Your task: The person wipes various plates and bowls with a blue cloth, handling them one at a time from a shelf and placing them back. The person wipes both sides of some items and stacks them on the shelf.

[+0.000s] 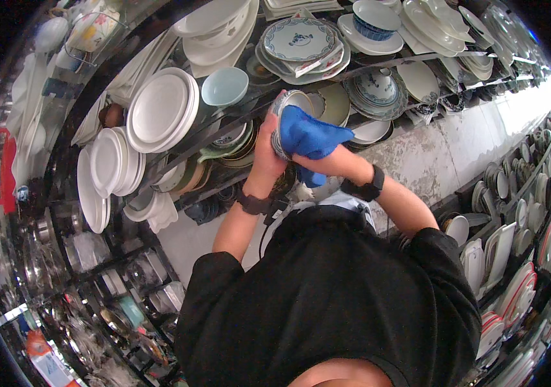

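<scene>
My left hand [267,150] grips a patterned ceramic bowl [276,126] by its outer side, and the bowl's opening is tilted to the right. My right hand [323,162] holds a blue cloth [304,133], part of which is pressed into the bowl while a corner sticks out to the right. Both hands are raised in front of the shelves of dishes. A pale blue bowl [225,86] sits on the shelf to the upper left of my hands. Above them lies a blue-and-white plate [299,39] on a stack. The cloth hides most of my right fingers.
Stacked white plates [159,110] stand at the shelf edge on the left. A lidded blue-and-white dish [376,89] is on a lower shelf to the right. More racks of plates [498,251] line the right side. A red frame [9,169] is at the far left.
</scene>
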### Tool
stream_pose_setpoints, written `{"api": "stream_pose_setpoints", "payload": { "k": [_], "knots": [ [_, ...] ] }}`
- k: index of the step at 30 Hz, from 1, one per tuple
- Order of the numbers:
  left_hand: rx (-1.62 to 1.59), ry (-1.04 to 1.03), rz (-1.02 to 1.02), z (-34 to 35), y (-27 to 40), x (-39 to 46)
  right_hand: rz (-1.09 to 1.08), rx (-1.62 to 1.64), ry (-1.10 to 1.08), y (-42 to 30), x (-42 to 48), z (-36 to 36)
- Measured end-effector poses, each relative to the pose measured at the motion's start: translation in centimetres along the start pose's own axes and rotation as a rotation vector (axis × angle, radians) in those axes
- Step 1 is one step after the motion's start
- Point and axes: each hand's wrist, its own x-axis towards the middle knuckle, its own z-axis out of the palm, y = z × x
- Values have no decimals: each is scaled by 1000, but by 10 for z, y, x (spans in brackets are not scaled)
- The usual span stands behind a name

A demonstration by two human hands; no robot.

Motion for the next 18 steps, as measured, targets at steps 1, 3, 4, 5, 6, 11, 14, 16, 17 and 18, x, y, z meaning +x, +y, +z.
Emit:
{"api": "stream_pose_setpoints", "payload": {
  "k": [1,3,4,5,6,11,14,16,17,18],
  "knots": [
    [10,-28,2,1,1,-1,-41,-46,-90,-3,0,-8],
    [1,-3,7,0,-3,-1,-40,-253,-58,9,-2,-12],
    [-2,7,8,-1,-4,-1,45,-222,27,12,0,-11],
    [-12,11,10,-2,-5,-1,130,-191,112,13,2,-8],
    [-30,14,11,-2,-9,-2,108,-98,170,12,4,-3],
    [-32,7,-47,-5,5,-2,-165,-48,14,9,-4,3],
    [-14,-67,-53,-6,3,-4,-281,-425,-11,40,-21,-2],
    [-104,-79,-96,-5,1,-4,-168,-359,14,47,-9,-10],
    [-148,-86,-119,-4,-1,-4,-142,-359,200,59,-16,-5],
    [-64,-80,-64,2,-3,-10,-162,-496,225,34,-10,-12]
  ]
}}
